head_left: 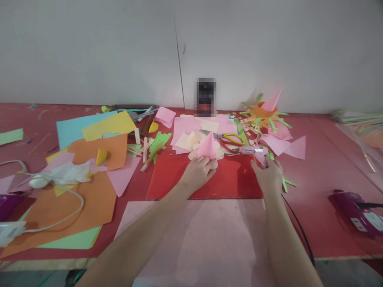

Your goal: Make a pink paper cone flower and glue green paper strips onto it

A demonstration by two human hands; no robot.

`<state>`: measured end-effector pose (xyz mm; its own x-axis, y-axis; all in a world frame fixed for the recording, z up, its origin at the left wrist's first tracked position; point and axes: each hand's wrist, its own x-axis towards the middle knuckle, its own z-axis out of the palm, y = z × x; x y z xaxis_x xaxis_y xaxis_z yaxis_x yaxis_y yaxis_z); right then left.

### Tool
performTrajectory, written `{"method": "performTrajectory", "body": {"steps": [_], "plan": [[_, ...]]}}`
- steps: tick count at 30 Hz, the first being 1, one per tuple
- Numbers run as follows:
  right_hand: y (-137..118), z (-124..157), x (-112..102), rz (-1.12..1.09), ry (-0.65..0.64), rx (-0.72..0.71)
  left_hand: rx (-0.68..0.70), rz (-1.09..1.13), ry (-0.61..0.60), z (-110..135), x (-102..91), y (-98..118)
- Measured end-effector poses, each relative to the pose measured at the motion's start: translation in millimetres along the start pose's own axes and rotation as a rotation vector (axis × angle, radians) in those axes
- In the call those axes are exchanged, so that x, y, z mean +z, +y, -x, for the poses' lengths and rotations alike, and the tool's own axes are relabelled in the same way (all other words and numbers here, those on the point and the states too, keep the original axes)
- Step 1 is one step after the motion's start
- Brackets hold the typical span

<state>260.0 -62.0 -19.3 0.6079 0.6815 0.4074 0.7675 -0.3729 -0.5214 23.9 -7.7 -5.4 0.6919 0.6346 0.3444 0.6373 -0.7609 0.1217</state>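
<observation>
My left hand (198,170) rests on the red paper sheet (227,179), fingers closed on the base of a pink paper cone (207,146) that stands on cream petal-shaped paper (191,140). My right hand (269,173) is at the red sheet's right edge, fingers curled around a glue gun (254,150) whose tip points left; a black cord (299,231) trails back from it. Yellow-handled scissors (230,138) lie just behind the cone.
Coloured paper sheets (89,191) cover the left of the red table, with a white cable (60,221) and crumpled plastic. A finished orange and green paper flower (265,111) stands at the back right. A purple device (359,211) sits at the right, another at the far left.
</observation>
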Motion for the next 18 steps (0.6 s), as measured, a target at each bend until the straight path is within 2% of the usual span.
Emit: {"method": "performTrajectory", "body": {"steps": [9, 18], "plan": [[-3.8, 0.2, -2.8, -0.004, -0.032, 0.033, -0.005, -0.011, -0.003, 0.6, 0.1, -2.0], [-3.1, 0.4, -0.3, -0.009, -0.025, -0.026, -0.020, 0.043, -0.023, 0.5, -1.0, -2.9]]}}
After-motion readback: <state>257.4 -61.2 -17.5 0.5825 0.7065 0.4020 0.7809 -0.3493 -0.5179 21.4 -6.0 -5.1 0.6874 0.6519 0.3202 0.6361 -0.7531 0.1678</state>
